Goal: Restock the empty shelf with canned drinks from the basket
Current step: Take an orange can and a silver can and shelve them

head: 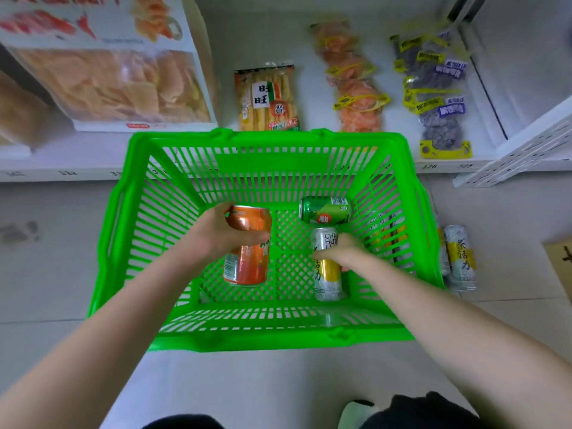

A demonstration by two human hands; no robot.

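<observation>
In the head view, the left hand (221,233) curls its fingers round the upper half of an orange can (247,264), over the left part of the green basket (272,339). The right hand (339,252) grips a silver-and-yellow can (328,283) round its middle; that can lies on the basket's mesh bottom, right of centre. Just beyond it a green can (325,209) lies on its side. More silver-and-yellow cans (459,258) sit on the floor outside the basket's right wall. Beyond the basket, the shelf (62,170) holds snack packets (266,97).
</observation>
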